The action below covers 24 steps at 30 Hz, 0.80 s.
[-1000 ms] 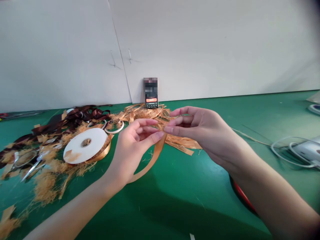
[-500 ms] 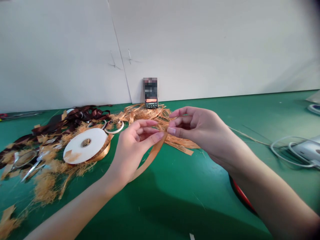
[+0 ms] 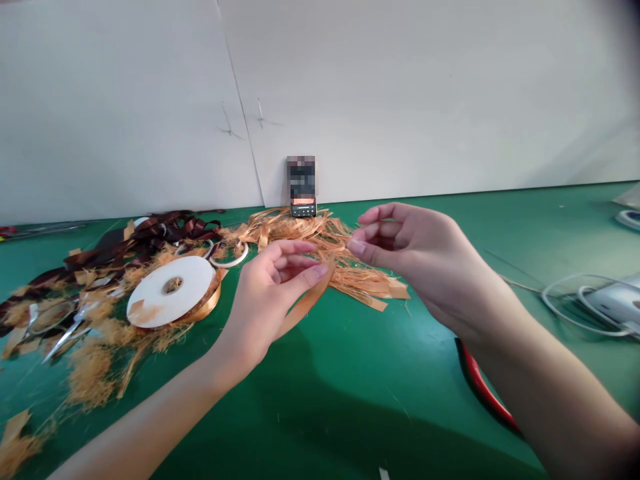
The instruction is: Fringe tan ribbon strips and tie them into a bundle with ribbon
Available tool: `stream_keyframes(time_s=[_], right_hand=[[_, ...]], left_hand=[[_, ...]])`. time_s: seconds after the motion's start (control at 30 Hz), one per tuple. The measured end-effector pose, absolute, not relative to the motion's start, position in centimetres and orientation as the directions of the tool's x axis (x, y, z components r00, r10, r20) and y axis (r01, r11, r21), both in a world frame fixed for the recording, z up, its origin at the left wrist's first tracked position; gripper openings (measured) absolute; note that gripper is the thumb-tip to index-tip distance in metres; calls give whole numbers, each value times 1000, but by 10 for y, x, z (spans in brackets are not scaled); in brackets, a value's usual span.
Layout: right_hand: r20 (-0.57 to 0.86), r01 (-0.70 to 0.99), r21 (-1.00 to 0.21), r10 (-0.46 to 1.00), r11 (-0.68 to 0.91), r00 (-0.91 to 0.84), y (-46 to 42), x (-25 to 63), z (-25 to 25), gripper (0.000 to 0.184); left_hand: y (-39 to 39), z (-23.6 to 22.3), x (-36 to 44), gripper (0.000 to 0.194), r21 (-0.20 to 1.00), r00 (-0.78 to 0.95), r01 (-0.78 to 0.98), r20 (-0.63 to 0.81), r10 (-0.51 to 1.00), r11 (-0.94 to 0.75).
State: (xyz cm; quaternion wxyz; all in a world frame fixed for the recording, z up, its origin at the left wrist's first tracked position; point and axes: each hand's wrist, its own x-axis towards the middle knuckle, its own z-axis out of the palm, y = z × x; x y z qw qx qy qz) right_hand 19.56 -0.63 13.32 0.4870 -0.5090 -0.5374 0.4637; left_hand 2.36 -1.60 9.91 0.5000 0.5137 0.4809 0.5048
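Observation:
My left hand [image 3: 273, 297] pinches a strip of gold satin ribbon [image 3: 306, 311] near the thumb tip, and the strip runs down past the palm. Just behind it lies a bundle of tan raffia with gold ribbon pieces [image 3: 320, 243]. My right hand [image 3: 407, 250] hovers above that bundle's right side, fingers curled and apart, with nothing visible in them. A white spool of gold ribbon [image 3: 171, 292] lies flat left of my left hand.
Brown ribbon [image 3: 167, 230] and frayed tan fibres lie heaped at left, with scissors [image 3: 60, 341] among them. A blurred phone [image 3: 302, 188] leans on the white wall. Red-handled pliers [image 3: 483, 383] lie under my right forearm. A white cable [image 3: 575, 308] and silver device [image 3: 616, 301] sit at right on the green mat [image 3: 380, 393].
My right hand has moved up and to the right, away from the ribbon and bundle. The ribbon's loop has shrunk, and my left hand has barely moved.

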Motion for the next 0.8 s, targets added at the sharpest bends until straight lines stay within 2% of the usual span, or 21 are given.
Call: stream_keyframes(time_s=[0.1, 0.2, 0.63, 0.8], right_hand=[[-38, 106, -994, 996, -30, -77, -8, 194, 135, 35], [-89, 120, -990, 985, -71, -148, -8, 190, 135, 33], [-95, 168, -983, 987, -72, -133, -6, 186, 132, 30], [-1, 165, -986, 999, 6, -41, -4, 188, 130, 27]], left_hand=[[-15, 97, 24, 28, 996, 29, -26, 81, 996, -81], [-15, 95, 24, 27, 994, 23, -34, 101, 995, -100], [-17, 95, 24, 28, 1000, 129, -19, -10, 992, 12], [-18, 95, 24, 27, 998, 105, 54, -17, 994, 11]])
